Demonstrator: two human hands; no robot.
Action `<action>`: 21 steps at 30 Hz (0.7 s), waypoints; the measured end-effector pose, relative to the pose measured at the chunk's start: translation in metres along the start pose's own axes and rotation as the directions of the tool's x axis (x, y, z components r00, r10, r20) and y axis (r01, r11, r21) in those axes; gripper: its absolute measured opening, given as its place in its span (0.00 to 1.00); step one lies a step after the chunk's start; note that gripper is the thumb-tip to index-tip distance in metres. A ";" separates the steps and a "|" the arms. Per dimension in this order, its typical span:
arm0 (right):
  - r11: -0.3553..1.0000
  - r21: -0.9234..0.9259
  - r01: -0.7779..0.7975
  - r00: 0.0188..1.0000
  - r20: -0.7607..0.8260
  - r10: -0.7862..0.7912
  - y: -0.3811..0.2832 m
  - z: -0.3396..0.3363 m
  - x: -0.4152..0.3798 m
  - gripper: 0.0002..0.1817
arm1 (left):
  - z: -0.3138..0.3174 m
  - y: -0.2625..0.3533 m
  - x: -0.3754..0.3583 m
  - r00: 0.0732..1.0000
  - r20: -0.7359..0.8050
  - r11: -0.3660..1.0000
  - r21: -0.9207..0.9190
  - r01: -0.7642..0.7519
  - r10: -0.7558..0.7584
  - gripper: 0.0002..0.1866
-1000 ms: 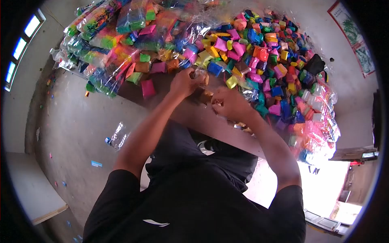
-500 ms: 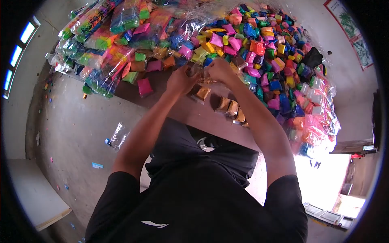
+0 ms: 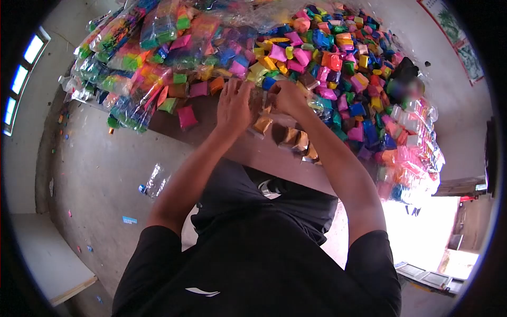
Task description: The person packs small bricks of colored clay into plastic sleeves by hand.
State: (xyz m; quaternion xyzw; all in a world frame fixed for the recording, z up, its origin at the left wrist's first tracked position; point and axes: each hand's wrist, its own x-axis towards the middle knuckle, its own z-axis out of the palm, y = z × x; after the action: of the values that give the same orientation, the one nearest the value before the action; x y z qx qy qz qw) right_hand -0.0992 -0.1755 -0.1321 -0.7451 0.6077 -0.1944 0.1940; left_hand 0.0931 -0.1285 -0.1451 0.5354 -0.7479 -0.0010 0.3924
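By the gold packets (image 3: 302,140), upper centre, our left hand (image 3: 236,105) has straightened its fingers, suggesting regripping; our right hand (image 3: 289,99) stays curled, and we cannot tell what either holds.

Clear bottle (image 3: 157,181) is lying on floor (image 3: 105,185) | blue strip (image 3: 129,220) is lying near bottle | window (image 3: 19,77) is glowing left of bottle | red-edged poster (image 3: 454,42) is hanging far right of bottle
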 end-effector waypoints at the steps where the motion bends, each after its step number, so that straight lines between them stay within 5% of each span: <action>1: 1.000 0.000 -0.002 1.000 -0.005 0.002 -0.001 -0.003 -0.003 0.11 | -0.001 -0.002 -0.002 1.000 0.000 1.000 -0.001 -0.005 0.005 0.18; 3: 0.996 0.082 0.028 0.997 0.071 -0.034 -0.003 -0.009 -0.009 0.11 | -0.004 -0.007 -0.005 0.967 0.094 0.972 -0.033 -0.234 0.237 0.19; 6: 0.986 0.163 0.019 0.997 -0.079 -0.006 -0.001 -0.003 -0.020 0.10 | -0.003 -0.009 -0.003 0.886 0.283 0.929 -0.139 -0.342 0.368 0.24; 10: 0.997 0.035 0.073 0.989 -0.134 -0.068 -0.024 -0.021 -0.061 0.09 | 0.002 -0.026 -0.009 0.832 0.305 0.883 -0.080 -0.463 0.464 0.26; 12: 0.932 -0.043 0.359 0.924 -0.127 -0.362 -0.023 -0.020 -0.077 0.08 | 0.000 -0.028 -0.008 0.818 0.367 0.888 -0.057 -0.457 0.444 0.28; 13: 0.932 -0.043 0.360 0.923 -0.127 -0.363 -0.020 -0.014 -0.082 0.08 | -0.004 -0.027 -0.006 0.818 0.366 0.888 -0.055 -0.457 0.444 0.28; 15: 0.784 -0.152 0.602 0.796 0.199 -0.572 -0.010 0.004 -0.089 0.11 | -0.013 -0.025 -0.002 0.796 0.390 0.885 -0.139 -0.445 0.462 0.26; 16: 0.783 -0.154 0.602 0.796 0.193 -0.574 -0.008 0.013 -0.089 0.11 | -0.012 -0.025 0.000 0.795 0.389 0.883 -0.136 -0.450 0.465 0.26; 18: 0.779 -0.321 0.539 0.817 0.423 -0.392 -0.010 0.030 -0.085 0.13 | -0.011 -0.024 0.003 0.773 0.410 0.866 -0.097 -0.491 0.484 0.26; 21: 0.785 -0.338 0.520 0.820 0.456 -0.347 -0.012 0.034 -0.077 0.13 | -0.012 -0.024 0.004 0.771 0.403 0.861 -0.097 -0.499 0.492 0.25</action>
State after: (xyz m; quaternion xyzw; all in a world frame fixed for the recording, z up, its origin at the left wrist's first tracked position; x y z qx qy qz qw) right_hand -0.0854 -0.0957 -0.1592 -0.9132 0.3964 0.0545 0.0769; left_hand 0.1189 -0.1367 -0.1448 0.3097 -0.9280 -0.0052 0.2069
